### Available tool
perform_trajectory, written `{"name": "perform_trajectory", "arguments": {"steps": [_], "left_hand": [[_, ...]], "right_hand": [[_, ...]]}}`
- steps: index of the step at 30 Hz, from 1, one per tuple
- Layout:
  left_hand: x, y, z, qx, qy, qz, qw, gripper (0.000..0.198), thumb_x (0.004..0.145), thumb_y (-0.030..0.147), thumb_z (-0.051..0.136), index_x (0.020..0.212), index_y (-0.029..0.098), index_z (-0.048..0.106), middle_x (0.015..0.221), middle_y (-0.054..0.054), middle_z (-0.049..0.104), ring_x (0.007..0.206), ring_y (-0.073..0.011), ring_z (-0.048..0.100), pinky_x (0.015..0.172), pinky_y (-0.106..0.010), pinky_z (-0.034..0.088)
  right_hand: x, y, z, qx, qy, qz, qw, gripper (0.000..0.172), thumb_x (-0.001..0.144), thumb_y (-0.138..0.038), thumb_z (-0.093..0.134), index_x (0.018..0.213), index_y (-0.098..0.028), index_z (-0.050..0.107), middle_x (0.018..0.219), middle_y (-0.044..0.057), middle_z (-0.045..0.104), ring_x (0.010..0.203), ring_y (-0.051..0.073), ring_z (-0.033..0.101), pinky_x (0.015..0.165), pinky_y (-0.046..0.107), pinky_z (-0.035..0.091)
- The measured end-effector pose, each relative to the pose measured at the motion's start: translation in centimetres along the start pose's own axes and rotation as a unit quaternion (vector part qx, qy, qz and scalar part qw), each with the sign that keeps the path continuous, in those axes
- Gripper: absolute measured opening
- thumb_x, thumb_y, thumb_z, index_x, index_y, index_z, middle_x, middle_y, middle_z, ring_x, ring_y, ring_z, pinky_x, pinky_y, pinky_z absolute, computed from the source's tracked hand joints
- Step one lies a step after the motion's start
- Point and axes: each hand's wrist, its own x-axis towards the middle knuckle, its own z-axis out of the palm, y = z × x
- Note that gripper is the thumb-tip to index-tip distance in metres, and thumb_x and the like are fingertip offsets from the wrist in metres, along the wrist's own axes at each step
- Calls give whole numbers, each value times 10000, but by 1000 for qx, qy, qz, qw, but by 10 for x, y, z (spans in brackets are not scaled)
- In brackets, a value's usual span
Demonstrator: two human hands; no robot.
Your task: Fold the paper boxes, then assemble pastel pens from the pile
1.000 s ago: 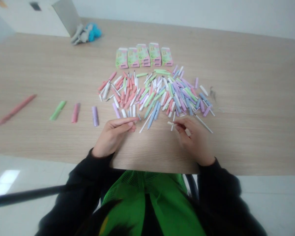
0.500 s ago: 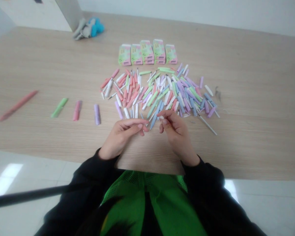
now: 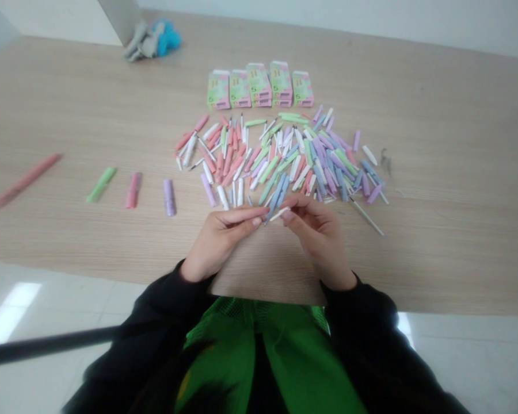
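My right hand (image 3: 317, 233) pinches a slim white pen part (image 3: 280, 214) between thumb and fingers. Its free end points left, close to the fingertips of my left hand (image 3: 227, 233). The left thumb and fingers are pressed together; whatever they may hold is hidden. Just beyond both hands lie blue pen parts (image 3: 277, 192) at the near edge of a loose heap of pen pieces (image 3: 267, 167) in red, white, green, purple and blue. Some thin refills with dark tips show among them.
Several small green and pink boxes (image 3: 259, 83) stand in a row behind the heap. On the left lie a long red pen (image 3: 28, 181), a green piece (image 3: 101, 184), a pink piece (image 3: 133, 190) and a purple piece (image 3: 169, 197). A grey and blue bundle (image 3: 153, 40) sits at the back left.
The white pen part now sticks out to the left from my right fingers, plainer to see than before. My left fingers have drawn closer together and shifted slightly right.
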Motion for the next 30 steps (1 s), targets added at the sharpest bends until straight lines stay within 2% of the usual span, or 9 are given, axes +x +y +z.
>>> {"name": "perform_trajectory", "arguments": {"steps": [8, 12, 17, 22, 25, 27, 30], "left_hand": [[-1, 0, 1, -2, 1, -12, 1000, 260, 829, 321, 799, 1076, 243, 816, 1107, -77, 796, 1068, -242, 723, 1042, -408, 528], [-1, 1, 1, -11, -10, -11, 1000, 231, 847, 295, 784, 1073, 265, 817, 1106, -56, 796, 1035, -207, 718, 988, -344, 534], [-1, 4, 0, 19, -13, -10, 1000, 255, 857, 320, 772, 1094, 237, 813, 1065, -69, 795, 944, -197, 703, 887, -325, 544], [-2, 7, 1, 56, -25, 2, 998, 260, 873, 332, 751, 1101, 223, 812, 1080, -77, 786, 993, -209, 690, 902, -318, 529], [-2, 9, 1, 83, -30, 2, 996, 259, 881, 343, 735, 1087, 205, 812, 994, -69, 790, 873, -182, 680, 787, -285, 535], [-2, 10, 2, 106, -27, 7, 994, 224, 895, 352, 709, 998, 187, 821, 847, -46, 774, 737, -152, 644, 705, -265, 519], [-2, 12, 3, 157, -32, 28, 987, 267, 927, 345, 650, 770, 170, 776, 687, -17, 712, 663, -135, 614, 693, -254, 499]], "right_hand": [[-2, 4, 0, -20, 32, 19, 999, 153, 851, -372, 759, 922, -257, 686, 872, -1, 695, 806, 155, 661, 778, 322, 567], [-3, 3, -1, -10, 25, 34, 999, 145, 849, -355, 765, 914, -247, 694, 861, 0, 711, 794, 146, 664, 789, 314, 561], [-3, 1, -1, -14, 33, 32, 999, 178, 829, -395, 786, 893, -246, 710, 838, -2, 711, 784, 152, 664, 772, 320, 558], [-4, 4, -1, -62, 12, 2, 998, 164, 829, -382, 784, 891, -240, 729, 859, 5, 738, 786, 161, 660, 764, 338, 538], [-4, 7, 0, -84, 1, -20, 996, 134, 841, -376, 773, 884, -252, 743, 847, 0, 747, 766, 163, 651, 745, 344, 528], [-4, 8, 0, -91, -1, -27, 995, 121, 839, -374, 775, 862, -257, 754, 817, -4, 744, 756, 164, 650, 734, 342, 523], [-3, 7, -1, -89, 2, -22, 996, 93, 824, -348, 793, 825, -260, 762, 770, -15, 740, 730, 157, 652, 708, 326, 521]]}}
